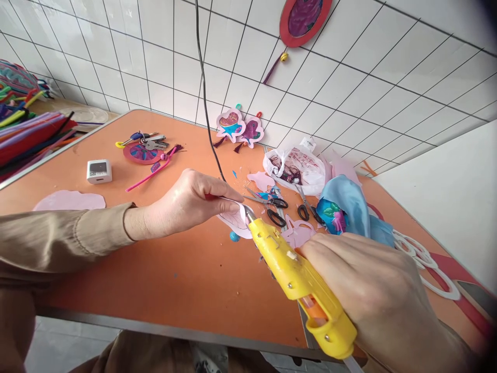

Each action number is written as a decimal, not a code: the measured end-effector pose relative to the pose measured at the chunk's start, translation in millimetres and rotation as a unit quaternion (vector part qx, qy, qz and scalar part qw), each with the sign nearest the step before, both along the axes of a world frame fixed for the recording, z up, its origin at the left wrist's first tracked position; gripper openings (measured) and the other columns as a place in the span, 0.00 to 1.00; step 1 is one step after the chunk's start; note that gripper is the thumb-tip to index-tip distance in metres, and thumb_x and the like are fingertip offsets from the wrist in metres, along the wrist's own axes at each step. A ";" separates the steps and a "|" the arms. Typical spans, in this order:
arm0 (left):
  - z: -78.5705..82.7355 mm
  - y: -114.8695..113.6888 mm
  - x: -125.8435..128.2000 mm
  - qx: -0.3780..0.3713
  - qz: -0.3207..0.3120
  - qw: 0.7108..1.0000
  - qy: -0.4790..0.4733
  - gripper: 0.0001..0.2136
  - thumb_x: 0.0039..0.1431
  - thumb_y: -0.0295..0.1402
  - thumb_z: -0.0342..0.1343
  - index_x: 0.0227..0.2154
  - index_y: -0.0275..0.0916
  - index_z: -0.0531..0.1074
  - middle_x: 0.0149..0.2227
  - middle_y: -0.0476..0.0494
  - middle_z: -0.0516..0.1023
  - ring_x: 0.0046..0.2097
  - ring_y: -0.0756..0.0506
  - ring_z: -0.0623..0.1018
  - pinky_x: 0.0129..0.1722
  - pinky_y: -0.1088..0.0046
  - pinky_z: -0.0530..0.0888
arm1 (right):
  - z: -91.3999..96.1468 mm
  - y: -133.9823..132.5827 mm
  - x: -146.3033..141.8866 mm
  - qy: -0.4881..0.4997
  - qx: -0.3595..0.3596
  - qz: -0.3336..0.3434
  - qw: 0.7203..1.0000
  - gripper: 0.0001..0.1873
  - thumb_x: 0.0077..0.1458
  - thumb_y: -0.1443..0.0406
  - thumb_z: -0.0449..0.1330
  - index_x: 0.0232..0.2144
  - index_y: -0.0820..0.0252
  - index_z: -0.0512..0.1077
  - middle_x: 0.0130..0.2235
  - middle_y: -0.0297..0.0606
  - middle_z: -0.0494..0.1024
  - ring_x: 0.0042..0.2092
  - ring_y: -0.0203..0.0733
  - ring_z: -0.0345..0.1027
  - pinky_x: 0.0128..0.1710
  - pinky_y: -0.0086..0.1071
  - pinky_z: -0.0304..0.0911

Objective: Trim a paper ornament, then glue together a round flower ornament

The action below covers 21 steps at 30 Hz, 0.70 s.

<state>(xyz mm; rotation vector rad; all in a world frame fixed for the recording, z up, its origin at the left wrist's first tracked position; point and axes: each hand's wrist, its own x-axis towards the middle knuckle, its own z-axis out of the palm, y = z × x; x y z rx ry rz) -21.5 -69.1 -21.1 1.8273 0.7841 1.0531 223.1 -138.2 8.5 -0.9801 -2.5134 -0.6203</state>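
My left hand (194, 204) pinches a pink-and-white cut-out piece (237, 220) between thumb and fingers, just above the table. Wrapped round a yellow hot glue gun (289, 264) is my right hand (361, 285). The gun's metal nozzle (249, 212) meets the edge of the cut-out piece; whether it touches or only overlaps it, I cannot tell. A small blue bead (234, 237) shows just below the piece. Part of the cut-out is hidden by my left fingers.
Scissors (276, 203) lie beyond my hands among pink scraps. A white plastic bag (298, 168) and blue cloth (345, 202) sit at the right. A white charger (99, 171) and keys (153, 141) lie left. A black cord (202, 77) hangs before the tiled wall.
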 end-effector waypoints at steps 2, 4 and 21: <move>0.8 -0.3 0.6 -0.013 -0.005 1.000 -0.005 0.04 0.55 0.24 0.64 0.32 0.36 0.84 0.32 0.46 0.86 0.33 0.47 0.85 0.34 0.81 0.81 | -0.6 -2.1 1.3 -0.011 -0.002 0.005 1.000 0.20 0.58 0.76 0.52 0.17 0.57 0.62 0.18 0.32 0.62 0.21 0.37 0.56 0.23 0.37 0.48; 1.6 -0.6 1.0 -0.028 -0.008 1.000 -0.007 0.04 0.55 0.25 0.64 0.32 0.37 0.84 0.32 0.46 0.86 0.34 0.47 0.85 0.34 0.80 0.81 | -0.5 -3.5 1.5 -0.020 0.005 0.004 1.000 0.20 0.58 0.76 0.53 0.16 0.57 0.61 0.18 0.32 0.62 0.21 0.37 0.55 0.23 0.37 0.49; 2.3 -2.4 1.2 -0.131 -0.009 0.990 -0.042 0.05 0.54 0.29 0.64 0.32 0.35 0.83 0.33 0.43 0.86 0.36 0.43 0.85 0.37 0.71 0.83 | 0.8 -4.1 -0.9 -0.020 0.041 -0.005 0.999 0.22 0.59 0.75 0.54 0.15 0.56 0.56 0.18 0.31 0.58 0.20 0.36 0.50 0.22 0.36 0.48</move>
